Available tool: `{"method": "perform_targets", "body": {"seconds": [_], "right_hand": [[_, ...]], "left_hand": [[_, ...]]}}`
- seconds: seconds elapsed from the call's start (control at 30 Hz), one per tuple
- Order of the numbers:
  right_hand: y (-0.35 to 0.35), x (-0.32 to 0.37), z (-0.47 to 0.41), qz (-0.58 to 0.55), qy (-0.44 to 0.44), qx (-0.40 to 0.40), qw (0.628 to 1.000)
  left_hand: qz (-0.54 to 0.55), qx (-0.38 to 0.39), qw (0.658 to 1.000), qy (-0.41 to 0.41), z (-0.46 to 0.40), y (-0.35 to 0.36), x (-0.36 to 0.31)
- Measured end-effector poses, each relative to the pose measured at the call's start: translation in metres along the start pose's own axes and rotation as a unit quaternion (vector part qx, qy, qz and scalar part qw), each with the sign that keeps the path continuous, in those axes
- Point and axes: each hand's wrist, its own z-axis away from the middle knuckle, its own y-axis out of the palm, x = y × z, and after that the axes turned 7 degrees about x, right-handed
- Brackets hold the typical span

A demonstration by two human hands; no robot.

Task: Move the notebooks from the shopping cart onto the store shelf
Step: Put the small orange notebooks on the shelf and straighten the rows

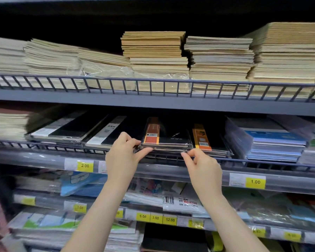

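A small stack of black notebooks with a red-orange band (166,139), wrapped in clear plastic, lies on the middle store shelf (44,157) behind its wire rail. My left hand (124,157) pinches the stack's front left corner between thumb and fingers. My right hand (202,164) pinches the front right corner of the same stack with fingertips. The shopping cart is out of view.
Black notebooks with an orange band (207,140) lie just right of the stack, black-and-white ones (107,131) just left, blue ones (275,144) farther right. Tan notebook piles (156,57) fill the upper shelf. Yellow price tags (255,182) line the shelf edges; lower shelves hold packaged paper goods.
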Motion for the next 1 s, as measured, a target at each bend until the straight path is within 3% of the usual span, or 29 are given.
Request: {"method": "perform_targets", "body": {"seconds": [0.3, 0.53, 1.0], "right_hand": [[-0.009, -0.004, -0.005, -0.014, 0.020, -0.006, 1.000], [-0.007, 0.002, -0.013, 0.016, -0.036, 0.005, 0.999], [0.000, -0.001, -0.011, 0.028, -0.027, -0.003, 0.999]], "left_hand": [[0.013, 0.002, 1.000, -0.028, -0.001, 0.001, -0.002], [0.004, 0.009, 0.999, -0.050, -0.005, 0.002, -0.004], [0.009, 0.026, 0.996, -0.079, -0.003, 0.004, -0.009]]}}
